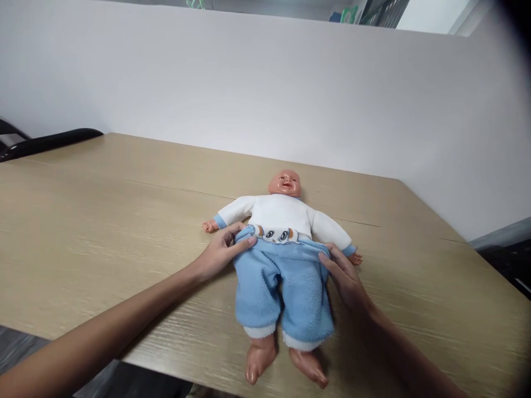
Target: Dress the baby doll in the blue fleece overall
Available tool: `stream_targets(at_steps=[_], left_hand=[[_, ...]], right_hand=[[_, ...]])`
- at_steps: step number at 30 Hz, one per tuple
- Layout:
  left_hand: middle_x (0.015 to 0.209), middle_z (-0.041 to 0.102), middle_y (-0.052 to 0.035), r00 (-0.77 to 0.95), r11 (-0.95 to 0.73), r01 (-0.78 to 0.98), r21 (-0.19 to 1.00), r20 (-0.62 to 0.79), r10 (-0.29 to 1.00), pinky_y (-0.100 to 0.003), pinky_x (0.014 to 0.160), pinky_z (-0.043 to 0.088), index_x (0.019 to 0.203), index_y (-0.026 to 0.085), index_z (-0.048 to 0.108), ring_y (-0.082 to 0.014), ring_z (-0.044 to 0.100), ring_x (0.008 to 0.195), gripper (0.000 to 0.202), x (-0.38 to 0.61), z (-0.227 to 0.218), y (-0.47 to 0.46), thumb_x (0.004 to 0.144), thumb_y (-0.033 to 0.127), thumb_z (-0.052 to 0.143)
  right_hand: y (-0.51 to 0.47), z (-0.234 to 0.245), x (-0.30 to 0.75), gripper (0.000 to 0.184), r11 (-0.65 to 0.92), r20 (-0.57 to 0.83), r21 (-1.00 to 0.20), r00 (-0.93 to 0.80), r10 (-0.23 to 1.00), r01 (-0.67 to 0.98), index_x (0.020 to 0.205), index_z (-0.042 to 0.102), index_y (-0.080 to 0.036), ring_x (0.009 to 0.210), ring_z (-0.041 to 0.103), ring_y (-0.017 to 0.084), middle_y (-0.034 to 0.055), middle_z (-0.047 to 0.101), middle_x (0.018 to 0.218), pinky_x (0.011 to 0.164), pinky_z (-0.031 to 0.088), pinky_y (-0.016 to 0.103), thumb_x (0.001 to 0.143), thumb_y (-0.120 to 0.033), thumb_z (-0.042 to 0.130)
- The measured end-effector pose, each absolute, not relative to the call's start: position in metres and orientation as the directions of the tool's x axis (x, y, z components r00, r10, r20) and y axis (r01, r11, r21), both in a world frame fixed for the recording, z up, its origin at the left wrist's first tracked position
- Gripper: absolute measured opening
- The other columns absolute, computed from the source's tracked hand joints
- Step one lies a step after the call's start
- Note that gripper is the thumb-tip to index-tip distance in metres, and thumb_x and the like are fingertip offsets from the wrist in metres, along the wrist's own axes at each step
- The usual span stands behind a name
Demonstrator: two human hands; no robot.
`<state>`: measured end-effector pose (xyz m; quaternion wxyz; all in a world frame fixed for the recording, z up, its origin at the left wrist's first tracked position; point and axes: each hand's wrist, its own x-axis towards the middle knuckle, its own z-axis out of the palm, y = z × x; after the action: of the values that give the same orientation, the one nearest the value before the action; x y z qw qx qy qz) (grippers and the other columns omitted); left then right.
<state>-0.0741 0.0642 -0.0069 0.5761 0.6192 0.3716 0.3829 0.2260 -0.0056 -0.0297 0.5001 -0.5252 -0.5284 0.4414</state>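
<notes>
The doll (284,260) has a glossy, smooth plastic head and feet, while its blue trousers (282,287) are a fuzzy, matt fleece cloth with white nubbly cuffs, and its white top (282,214) looks like soft matt knit. The worktop (103,221) is pale wood-grain laminate with a faint satin sheen, and the wall (249,83) behind is flat, matt white.

— What do you see around you?
— You're at a pale wood-grain table (103,221) with a faint seam (186,190) crossing its top. Right behind it you face a plain white partition (249,83).
— And at your sides?
— On your left, a black chair (50,141) shows past the table's far corner, and grey floor (16,342) lies below the near edge. Over the partition you glimpse something green (348,14); your light is soft and even
</notes>
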Motion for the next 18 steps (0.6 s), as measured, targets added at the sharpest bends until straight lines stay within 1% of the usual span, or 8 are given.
stream_targets(at_steps=[3,5,8,10,12,15,16,18], left_hand=[[0.094,0.058,-0.0010,0.455,-0.251,0.122,0.960,0.171,0.874,-0.029,0.082,0.043,0.099,0.018,0.062,-0.0177,0.054,0.091,0.037,-0.071,0.004,0.076,0.099,0.055,0.067],[0.096,0.059,-0.0017,0.462,-0.313,0.136,0.940,0.219,0.859,-0.029,0.085,0.043,0.100,0.019,0.062,-0.0184,0.055,0.093,0.036,-0.065,0.009,0.086,0.101,0.055,0.063],[0.096,0.060,-0.0018,0.426,-0.258,0.110,0.960,0.189,0.885,-0.029,0.080,0.043,0.102,0.018,0.061,-0.0181,0.055,0.090,0.040,-0.055,0.008,0.102,0.099,0.058,0.065],[0.095,0.061,-0.0022,0.412,-0.193,0.114,0.975,0.130,0.902,-0.029,0.077,0.042,0.102,0.017,0.063,-0.0179,0.055,0.087,0.044,-0.053,0.003,0.111,0.096,0.060,0.068],[0.093,0.061,-0.0025,0.419,-0.159,0.148,0.976,0.083,0.904,-0.030,0.075,0.041,0.098,0.016,0.063,-0.0181,0.055,0.085,0.046,-0.056,-0.003,0.115,0.094,0.062,0.069],[0.089,0.059,-0.0015,0.422,-0.231,0.251,0.940,0.108,0.900,-0.031,0.075,0.039,0.092,0.017,0.062,-0.0183,0.053,0.082,0.047,-0.064,-0.011,0.117,0.095,0.064,0.065],[0.090,0.058,-0.0014,0.420,-0.288,0.291,0.912,0.148,0.895,-0.031,0.076,0.039,0.091,0.017,0.062,-0.0188,0.052,0.084,0.046,-0.066,-0.013,0.117,0.096,0.063,0.064],[0.098,0.059,-0.0027,0.423,-0.413,0.341,0.844,0.255,0.870,-0.032,0.085,0.041,0.095,0.018,0.062,-0.0207,0.053,0.093,0.041,-0.067,-0.014,0.116,0.098,0.059,0.062]], right_hand=[[-0.002,-0.005,0.217,0.023,0.216,0.218,-0.943,-0.019,0.976,0.254,0.093,0.066,-0.023,0.083,0.053,0.020,-0.0010,0.058,0.086,0.077,0.046,0.030,0.097,-0.046,0.065],[0.009,0.007,0.210,0.021,0.245,0.243,-0.919,-0.045,0.969,0.309,0.092,0.063,-0.023,0.082,0.051,0.020,-0.0012,0.056,0.085,0.076,0.045,0.030,0.097,-0.044,0.064],[0.033,0.010,0.206,0.023,0.188,0.201,-0.946,0.022,0.979,0.265,0.089,0.061,-0.024,0.080,0.054,0.019,-0.0028,0.058,0.082,0.075,0.047,0.029,0.092,-0.046,0.068],[0.046,0.001,0.210,0.031,0.126,0.143,-0.974,0.078,0.987,0.188,0.092,0.064,-0.025,0.084,0.060,0.021,-0.0021,0.065,0.085,0.079,0.051,0.031,0.085,-0.053,0.074],[0.054,-0.013,0.218,0.041,0.071,0.091,-0.980,0.105,0.990,0.187,0.091,0.067,-0.024,0.085,0.064,0.023,-0.0004,0.070,0.087,0.082,0.054,0.034,0.080,-0.062,0.077],[0.055,-0.032,0.227,0.046,0.051,0.092,-0.951,0.121,0.988,0.306,0.088,0.074,-0.023,0.095,0.068,0.028,0.0027,0.075,0.089,0.096,0.055,0.040,0.084,-0.069,0.074],[0.054,-0.036,0.227,0.046,0.047,0.091,-0.950,0.129,0.987,0.310,0.089,0.076,-0.023,0.102,0.069,0.030,0.0035,0.077,0.093,0.103,0.053,0.043,0.085,-0.069,0.074],[0.053,-0.038,0.223,0.041,0.051,0.091,-0.974,0.172,0.981,0.222,0.092,0.078,-0.024,0.114,0.069,0.033,0.0048,0.080,0.101,0.114,0.048,0.048,0.085,-0.064,0.075]])
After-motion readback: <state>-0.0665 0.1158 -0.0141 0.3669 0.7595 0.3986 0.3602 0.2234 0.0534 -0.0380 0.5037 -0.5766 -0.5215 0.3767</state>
